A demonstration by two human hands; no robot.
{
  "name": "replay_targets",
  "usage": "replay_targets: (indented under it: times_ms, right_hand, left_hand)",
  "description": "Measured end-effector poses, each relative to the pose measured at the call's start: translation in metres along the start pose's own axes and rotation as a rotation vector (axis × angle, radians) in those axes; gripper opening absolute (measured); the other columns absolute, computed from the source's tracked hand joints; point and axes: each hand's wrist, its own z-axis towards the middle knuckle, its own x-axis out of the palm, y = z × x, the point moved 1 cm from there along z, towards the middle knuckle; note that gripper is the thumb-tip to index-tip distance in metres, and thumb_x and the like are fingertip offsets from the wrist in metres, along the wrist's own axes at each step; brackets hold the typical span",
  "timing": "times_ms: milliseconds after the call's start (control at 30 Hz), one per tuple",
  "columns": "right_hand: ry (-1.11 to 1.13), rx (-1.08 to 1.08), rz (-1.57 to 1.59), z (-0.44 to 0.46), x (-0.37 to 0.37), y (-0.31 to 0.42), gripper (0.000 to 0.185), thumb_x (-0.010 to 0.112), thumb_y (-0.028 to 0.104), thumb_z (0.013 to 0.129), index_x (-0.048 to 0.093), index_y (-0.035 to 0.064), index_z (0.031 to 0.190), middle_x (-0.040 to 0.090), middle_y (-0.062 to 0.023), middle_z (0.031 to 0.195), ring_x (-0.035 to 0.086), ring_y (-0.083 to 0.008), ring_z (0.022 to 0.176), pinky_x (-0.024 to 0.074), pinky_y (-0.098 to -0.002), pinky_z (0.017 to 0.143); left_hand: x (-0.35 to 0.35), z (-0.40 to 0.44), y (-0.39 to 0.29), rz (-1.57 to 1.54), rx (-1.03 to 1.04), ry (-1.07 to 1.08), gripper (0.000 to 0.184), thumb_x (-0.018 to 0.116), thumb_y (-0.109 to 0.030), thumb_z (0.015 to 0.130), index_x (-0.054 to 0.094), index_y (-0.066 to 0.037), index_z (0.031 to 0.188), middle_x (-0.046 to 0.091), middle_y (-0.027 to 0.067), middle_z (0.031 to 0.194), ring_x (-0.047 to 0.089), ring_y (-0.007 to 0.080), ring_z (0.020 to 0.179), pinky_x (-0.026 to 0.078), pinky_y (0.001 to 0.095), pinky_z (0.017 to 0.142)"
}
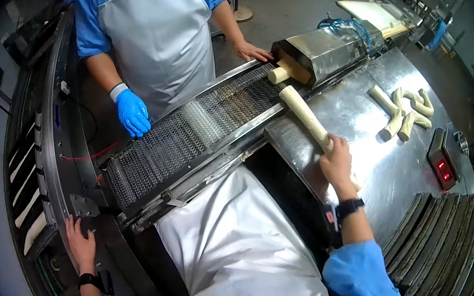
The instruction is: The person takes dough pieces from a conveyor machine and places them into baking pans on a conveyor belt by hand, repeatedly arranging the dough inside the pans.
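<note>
My right hand (337, 165) is wrapped over a long pale dough roll (305, 114). The roll lies at a slant on the steel table (372, 164), its far end pointing toward the conveyor, and my palm covers part of its near half. My left hand (81, 244) rests on the dark metal frame at the lower left, fingers stretched out and holding nothing. Between my hands runs a metal mesh conveyor belt (190, 127). Another dough roll (279, 75) sticks out from under the steel hood (328, 50) at the belt's far end.
Several dough pieces (391, 130) are heaped on the table near a scale display (443, 170) with red digits. Stacked trays (447, 240) stand at the right. Across the belt, a co-worker in a white apron (154, 40) has one blue-gloved hand (132, 113) by the belt and one bare hand near the hood.
</note>
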Motion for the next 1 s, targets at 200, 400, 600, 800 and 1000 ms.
replay_targets:
  times_ms: [200,400,600,800,1000]
  right_hand:
    - [0.111,-0.08,-0.256,0.028,0.03,0.031,0.055,0.069,0.024,0.075,0.05,0.0109,0.125,0.059,-0.0158,0.102,0.057,-0.0352,0.097,0.046,-0.045,0.083]
    - [0.479,0.195,0.311,0.047,0.019,-0.017,0.051,0.058,0.041,0.081,0.063,-0.0029,0.108,0.065,-0.0265,0.096,0.064,-0.0378,0.092,0.0474,-0.0411,0.082]
    - [-0.174,0.0,-0.298,0.042,-0.002,-0.031,0.034,0.062,0.015,0.08,0.058,0.0009,0.111,0.06,-0.0207,0.102,0.057,-0.0388,0.093,0.0472,-0.0427,0.08]
    - [-0.052,-0.387,-0.245,0.045,0.032,0.007,0.052,0.057,-0.004,0.066,0.054,0.0067,0.117,0.05,-0.0163,0.115,0.047,-0.0351,0.11,0.0405,-0.0423,0.093]
    - [0.003,-0.643,0.117,0.074,0.1,0.104,0.049,0.056,-0.005,0.065,0.052,0.0011,0.114,0.052,-0.021,0.115,0.049,-0.0383,0.11,0.0431,-0.0425,0.095]
  left_hand:
    - [-0.007,-0.002,-0.011,-0.048,-0.046,0.001,0.041,0.057,-0.004,0.08,0.054,0.004,0.12,0.039,0.0159,0.144,0.03,0.0326,0.137,0.027,0.0426,0.113]
    - [-0.012,0.0,-0.019,-0.061,-0.065,-0.003,0.041,0.056,-0.003,0.08,0.054,0.006,0.12,0.039,0.0152,0.144,0.03,0.0323,0.137,0.027,0.0425,0.113]
    - [0.008,0.002,0.0,-0.103,-0.067,-0.038,0.04,0.056,-0.005,0.08,0.055,0.004,0.12,0.037,0.0146,0.145,0.027,0.0314,0.139,0.026,0.0422,0.114]
    - [0.001,0.0,-0.007,-0.147,-0.088,-0.026,0.042,0.057,-0.005,0.079,0.055,0.004,0.12,0.037,0.0141,0.145,0.027,0.0313,0.139,0.026,0.0418,0.114]
    - [0.006,-0.002,0.001,-0.018,-0.014,-0.027,0.044,0.06,-0.005,0.075,0.056,0.005,0.117,0.039,0.0148,0.143,0.029,0.0326,0.138,0.026,0.0421,0.114]
